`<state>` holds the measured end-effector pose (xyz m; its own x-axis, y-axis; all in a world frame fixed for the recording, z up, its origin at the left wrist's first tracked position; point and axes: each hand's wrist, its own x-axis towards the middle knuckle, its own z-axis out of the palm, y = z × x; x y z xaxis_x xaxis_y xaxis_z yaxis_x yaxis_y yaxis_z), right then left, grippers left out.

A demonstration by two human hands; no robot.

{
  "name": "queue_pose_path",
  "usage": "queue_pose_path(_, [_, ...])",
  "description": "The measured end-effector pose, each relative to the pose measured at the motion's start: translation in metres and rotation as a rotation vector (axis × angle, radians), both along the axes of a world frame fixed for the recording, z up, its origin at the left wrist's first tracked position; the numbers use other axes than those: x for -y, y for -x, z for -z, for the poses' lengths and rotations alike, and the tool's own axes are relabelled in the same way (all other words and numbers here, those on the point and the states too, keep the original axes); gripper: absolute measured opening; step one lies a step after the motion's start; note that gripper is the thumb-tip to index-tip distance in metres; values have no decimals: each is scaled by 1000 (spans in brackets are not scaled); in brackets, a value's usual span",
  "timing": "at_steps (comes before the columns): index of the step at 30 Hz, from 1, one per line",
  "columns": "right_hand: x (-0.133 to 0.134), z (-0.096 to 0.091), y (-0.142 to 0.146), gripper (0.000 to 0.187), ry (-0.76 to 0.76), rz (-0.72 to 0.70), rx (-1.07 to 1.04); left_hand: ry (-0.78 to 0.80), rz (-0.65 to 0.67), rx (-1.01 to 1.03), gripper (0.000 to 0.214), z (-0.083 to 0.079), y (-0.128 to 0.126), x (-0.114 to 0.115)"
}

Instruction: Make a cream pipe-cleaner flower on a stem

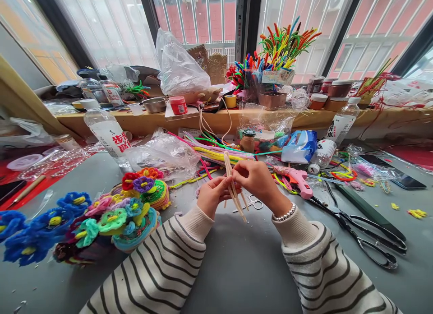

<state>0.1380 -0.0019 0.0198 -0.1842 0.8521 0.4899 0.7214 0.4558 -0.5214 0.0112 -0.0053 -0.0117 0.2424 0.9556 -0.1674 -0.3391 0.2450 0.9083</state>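
A small bunch of cream pipe cleaners (238, 203) is folded over at the top, its loose ends hanging down at a slant. My left hand (213, 194) is closed around its middle, with the thumb on top. Fingertips of my right hand (259, 181) are pinched against the same bunch from the other side; exactly which strand they grip is hidden. Just behind and below the hands, small scissors (255, 203) lie on the table. Beyond them spreads a pile of long coloured pipe cleaners (213, 149).
Fuzzy flowers (111, 219) stand at the left near a water bottle (106, 129). To the right lie a pink glue gun (297, 181), large black-handled shears (358, 228) and a phone (394, 172). A ledge (145, 120) holding jars and pipe-cleaner bundles runs along the back.
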Motion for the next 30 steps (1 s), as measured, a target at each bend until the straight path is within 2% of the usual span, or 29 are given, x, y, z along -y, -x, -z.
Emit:
queue_pose_path(7, [-1, -3, -2, 15, 125, -121, -193, -31, 27, 1, 20, -1, 1, 1])
queue_pose_path(12, [-6, -6, -18, 18, 354, -325, -467, -78, -130, 45, 17, -2, 4, -1])
queue_pose_path(15, [-13, 1, -23, 16, 433, -275, -665, -80, -234, 70, 17, -3, 7, -3])
queue_pose_path(18, [-18, 16, -17, 16, 541, -151, -585, -108, -278, 93, 17, -3, 8, -4])
queue_pose_path(21, [-21, 27, -8, 15, 537, -111, -522, -118, -227, 102, 17, -2, 7, -4])
queue_pose_path(23, [-22, 29, -5, 14, 479, -81, -518, -52, -134, 109, 17, -1, 6, -5])
queue_pose_path(26, [-22, 25, -6, 20, 379, -50, -517, 98, 11, 108, 15, -1, 4, -5])
queue_pose_path(30, [-21, 18, -9, 16, 268, -60, -520, 197, 107, 174, 13, -2, 4, -5])
